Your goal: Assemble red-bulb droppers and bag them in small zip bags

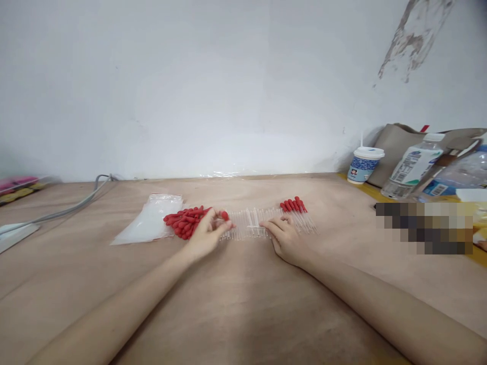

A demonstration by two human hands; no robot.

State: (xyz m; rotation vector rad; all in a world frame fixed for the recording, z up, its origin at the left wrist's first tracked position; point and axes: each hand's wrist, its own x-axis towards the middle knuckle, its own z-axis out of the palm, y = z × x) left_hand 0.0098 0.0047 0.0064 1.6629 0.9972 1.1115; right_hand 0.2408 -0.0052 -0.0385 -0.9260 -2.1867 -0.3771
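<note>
My left hand (208, 230) is closed in a pinch on a red rubber bulb (224, 216), its round end showing between the fingertips. Just right of it, my right hand (282, 235) pinches a thin clear glass tube (255, 227) that points left toward the bulb. Beneath and between both hands lies a row of glass tubes (243, 219), side by side on the table. A pile of red rubber bulbs (185, 221) sits beside my left hand, partly covered by it. Beyond my right hand lie several glass droppers (292, 205) with red bulbs fitted on their far ends.
A clear plastic bag (150, 219) lies left of the pile on the wooden table (243, 304). A grey cable (72, 210) runs along the left. At right stand a blue paper cup (364, 165), a plastic bottle (413, 167) and a grey bag (386, 147). A wall rises behind.
</note>
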